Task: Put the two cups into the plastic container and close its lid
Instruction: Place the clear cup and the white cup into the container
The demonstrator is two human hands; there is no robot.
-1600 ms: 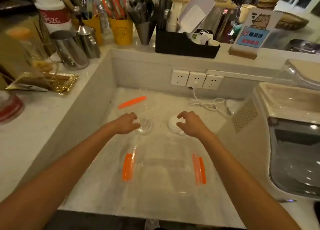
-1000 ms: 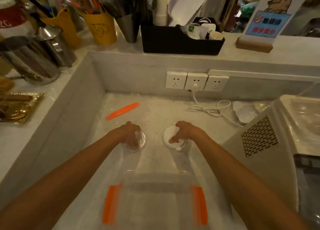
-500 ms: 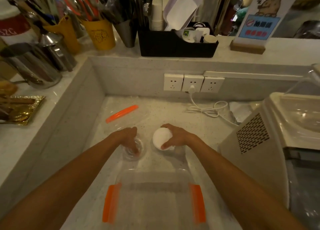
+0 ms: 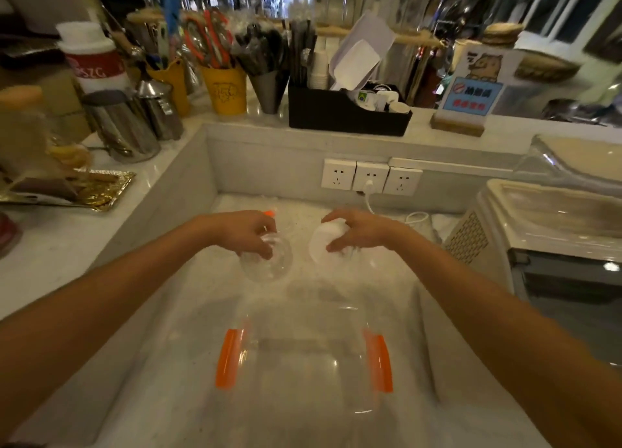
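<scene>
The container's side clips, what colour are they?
Orange. Both side clips of the clear plastic container show plainly in the head view.

My left hand (image 4: 240, 233) grips a clear cup (image 4: 266, 260) just left of centre frame, tilted, its mouth toward me; my right hand (image 4: 356, 232) grips a cup with a white lid (image 4: 324, 245) just right of centre, also tilted; the clear container (image 4: 303, 373) sits open at lower centre, orange clips (image 4: 227, 358) on both sides.

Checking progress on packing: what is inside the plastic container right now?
Nothing visible inside the plastic container; through its clear walls only the counter shows. Both cups are held above it.
</scene>
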